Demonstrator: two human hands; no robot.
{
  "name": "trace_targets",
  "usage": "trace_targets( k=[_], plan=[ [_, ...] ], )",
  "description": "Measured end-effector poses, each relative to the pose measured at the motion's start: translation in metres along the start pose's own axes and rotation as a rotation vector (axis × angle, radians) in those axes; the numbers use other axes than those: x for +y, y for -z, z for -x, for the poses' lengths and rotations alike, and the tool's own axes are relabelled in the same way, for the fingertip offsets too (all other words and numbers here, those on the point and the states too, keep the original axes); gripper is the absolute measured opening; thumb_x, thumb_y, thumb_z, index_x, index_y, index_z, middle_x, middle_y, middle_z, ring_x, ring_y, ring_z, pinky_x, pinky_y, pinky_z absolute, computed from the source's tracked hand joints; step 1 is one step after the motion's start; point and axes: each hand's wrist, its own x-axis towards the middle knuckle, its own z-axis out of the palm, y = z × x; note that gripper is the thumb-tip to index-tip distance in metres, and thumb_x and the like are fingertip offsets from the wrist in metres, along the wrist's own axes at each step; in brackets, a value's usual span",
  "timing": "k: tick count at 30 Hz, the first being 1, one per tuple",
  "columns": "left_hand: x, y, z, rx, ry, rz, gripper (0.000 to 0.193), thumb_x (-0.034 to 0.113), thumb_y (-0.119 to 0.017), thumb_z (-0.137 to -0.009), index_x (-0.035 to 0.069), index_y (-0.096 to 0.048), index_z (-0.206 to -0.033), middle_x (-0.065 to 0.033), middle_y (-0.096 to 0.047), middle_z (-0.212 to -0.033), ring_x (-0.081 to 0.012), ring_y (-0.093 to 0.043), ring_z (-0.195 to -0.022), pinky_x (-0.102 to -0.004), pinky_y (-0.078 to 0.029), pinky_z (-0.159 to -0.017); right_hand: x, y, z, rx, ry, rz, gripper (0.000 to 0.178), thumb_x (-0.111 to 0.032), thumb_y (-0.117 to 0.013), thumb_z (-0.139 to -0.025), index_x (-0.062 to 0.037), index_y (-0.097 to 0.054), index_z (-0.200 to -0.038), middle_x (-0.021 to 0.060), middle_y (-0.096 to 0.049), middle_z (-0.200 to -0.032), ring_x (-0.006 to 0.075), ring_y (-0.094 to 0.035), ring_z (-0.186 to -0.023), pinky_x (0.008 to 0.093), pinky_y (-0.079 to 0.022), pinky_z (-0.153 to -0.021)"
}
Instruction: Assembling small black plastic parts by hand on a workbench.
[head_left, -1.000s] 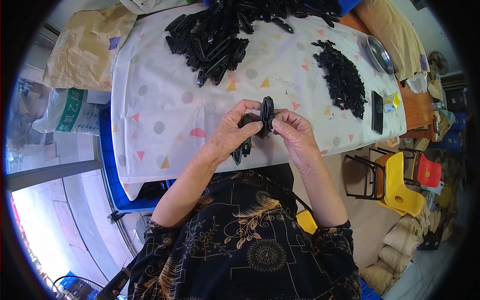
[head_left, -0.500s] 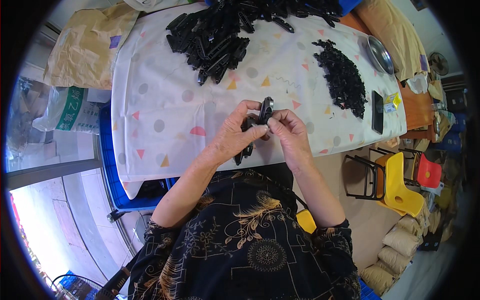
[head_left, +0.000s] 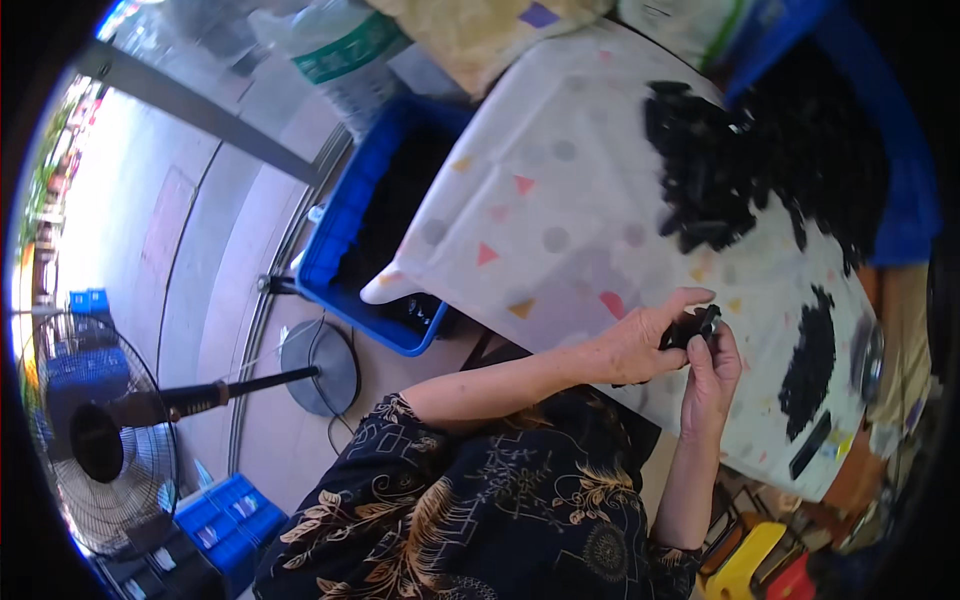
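both hands still together on one small black part (head_left: 692,326), left hand (head_left: 640,345) pinching it from the near side, right hand (head_left: 712,375) closed on it from below, held just above the near edge of the patterned tablecloth (head_left: 540,230). view now swung left since a moment ago, taking in a blue crate (head_left: 350,240) and a floor fan (head_left: 95,440); grip itself unchanged. larger black heap (head_left: 700,170) and smaller pile (head_left: 810,360) well apart from the hands, so fitting work seemingly still in hand.

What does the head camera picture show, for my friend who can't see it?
A person's left hand and right hand hold a small black part together over a table covered with a white spotted cloth. Piles of black parts lie on the cloth, and a blue crate and a fan stand on the floor at the left.
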Motion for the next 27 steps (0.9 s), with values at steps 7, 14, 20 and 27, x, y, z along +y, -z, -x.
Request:
trace_targets(
  k=[7,14,20,27],
  plan=[
    [0.034,0.073,0.034,0.188,-0.164,-0.093,0.057,0.002,-0.063,-0.081,0.009,-0.041,-0.133,-0.0117,-0.061,-0.109,-0.0201,-0.06,-0.103,-0.0331,-0.046,-0.089,-0.001,-0.079,-0.03,-0.22,0.045,-0.037,0.019,-0.011,-0.064,-0.086,-0.0035,-0.057,-0.103,-0.003,-0.057,-0.089,0.004,-0.05,-0.079,0.0189,-0.04,-0.073],
    [0.095,0.188,0.1,0.535,-0.034,-0.857,0.055,-0.003,-0.062,-0.074,0.012,-0.053,-0.126,-0.0126,-0.059,-0.119,-0.0265,-0.062,-0.102,-0.031,-0.049,-0.086,0.022,-0.148,-0.06,-0.616,-0.002,-0.029,0.061,-0.007,-0.063,-0.084,-0.0036,-0.033,-0.136,0.0097,-0.047,-0.127,0.0164,-0.049,-0.112,0.0286,-0.039,-0.091],
    [0.134,0.207,0.087,0.43,-0.311,-1.082,0.048,-0.003,-0.064,-0.072,0.01,-0.058,-0.118,-0.0133,-0.061,-0.112,-0.0303,-0.057,-0.105,-0.0385,-0.045,-0.09,0.066,-0.118,-0.077,-0.526,-0.262,-0.09,0.027,-0.01,-0.054,-0.093,-0.0034,-0.05,-0.119,0.0084,-0.06,-0.106,0.0167,-0.06,-0.093,0.0267,-0.047,-0.08],
    [0.154,0.048,0.032,-0.942,-0.559,0.414,0.014,0.007,-0.052,-0.089,-0.004,-0.051,-0.08,-0.0147,-0.059,-0.085,-0.0256,-0.056,-0.073,-0.0315,-0.046,-0.072,0.066,-0.115,-0.079,-0.533,-0.373,-0.32,0.019,-0.01,-0.054,-0.094,-0.004,-0.054,-0.112,0.0091,-0.061,-0.101,0.0171,-0.062,-0.09,0.0289,-0.049,-0.077]
  ],
)
